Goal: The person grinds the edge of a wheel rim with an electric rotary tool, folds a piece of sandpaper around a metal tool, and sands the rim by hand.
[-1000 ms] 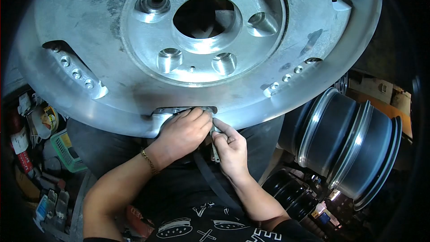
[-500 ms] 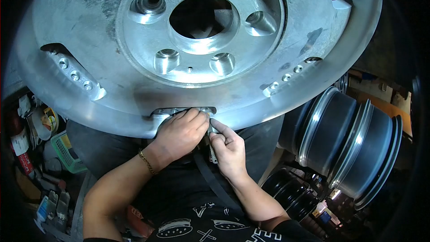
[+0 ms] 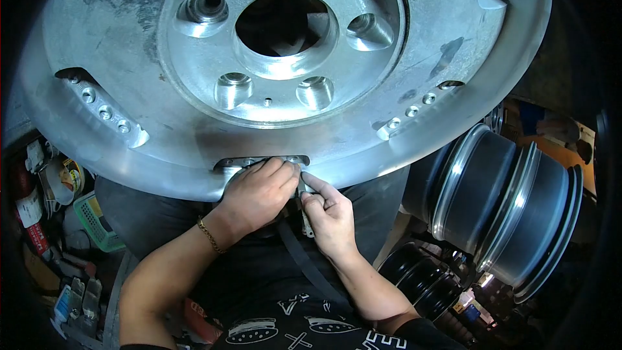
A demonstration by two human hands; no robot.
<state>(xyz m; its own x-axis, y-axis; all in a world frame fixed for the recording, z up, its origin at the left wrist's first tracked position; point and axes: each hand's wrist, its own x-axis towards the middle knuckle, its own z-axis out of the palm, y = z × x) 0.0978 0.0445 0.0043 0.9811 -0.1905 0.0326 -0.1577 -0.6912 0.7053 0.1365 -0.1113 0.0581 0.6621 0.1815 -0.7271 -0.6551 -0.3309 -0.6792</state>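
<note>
A large silver metal wheel disc [image 3: 285,107] fills the upper view, with a round centre hole and several angled bolt holes. Along its near edge is a slot with small screw holes [image 3: 295,160]. My left hand [image 3: 262,191] is closed at this slot, fingertips at the edge; whatever it grips is hidden under the fingers. Just to the right, my right hand [image 3: 329,210] is closed round a small metal tool [image 3: 306,223], its index finger pointing at the slot's right end. The tool's upper part is hidden between the hands.
Polished wheel rims [image 3: 512,207] stand at the right, with black rims [image 3: 421,279] below them. A green basket [image 3: 97,220], bottles [image 3: 91,298] and a red can-like object [image 3: 35,236] lie at the left. My legs are under the disc's edge.
The disc's centre and holes appear shifted slightly left in view. Both hands stay at the slot in nearly the same pose.
</note>
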